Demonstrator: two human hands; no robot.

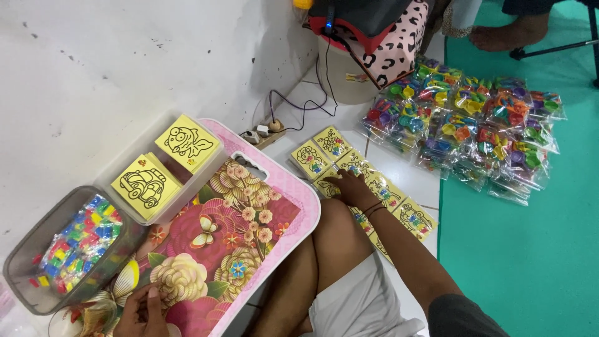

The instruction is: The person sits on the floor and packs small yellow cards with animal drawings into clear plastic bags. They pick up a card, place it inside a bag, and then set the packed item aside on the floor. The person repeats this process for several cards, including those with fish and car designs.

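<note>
Right hand (pixel 351 187): middle of the frame, reaching out over the person's bent knee; palm down, fingers loosely spread and pressed on a yellow picture card (pixel 329 185) in the row on the floor. It grips nothing that can be seen.
Left hand (pixel 145 310): bottom left of the frame, fingers curled, resting on the floral tray; whether it pinches anything I cannot tell.
Row of yellow picture cards (pixel 368 181): lies on the white tiled floor (pixel 399 165), centre of the frame, overlapping and running from upper left to lower right, each card with a black line drawing.
Floral tray (pixel 293 187): pink-rimmed surface with big flowers and butterflies, lower left to centre, beside the knee.
White bin (pixel 181 187): on the tray's upper left edge, holding two stacks of yellow cards; one shows a fish (pixel 187 143), the other a car (pixel 146 185).
Clear tub (pixel 28 274): far left, just beside the white bin, filled with small multicoloured pieces (pixel 78 243).
Bagged toys (pixel 474 125): upper right, many clear bags of bright plastic pieces heaped across the tile edge and the green mat (pixel 530 249).
Power strip (pixel 262 132): upper centre by the wall, with cables leading up.
Another person's foot (pixel 508 31): top right, on the mat.
</note>
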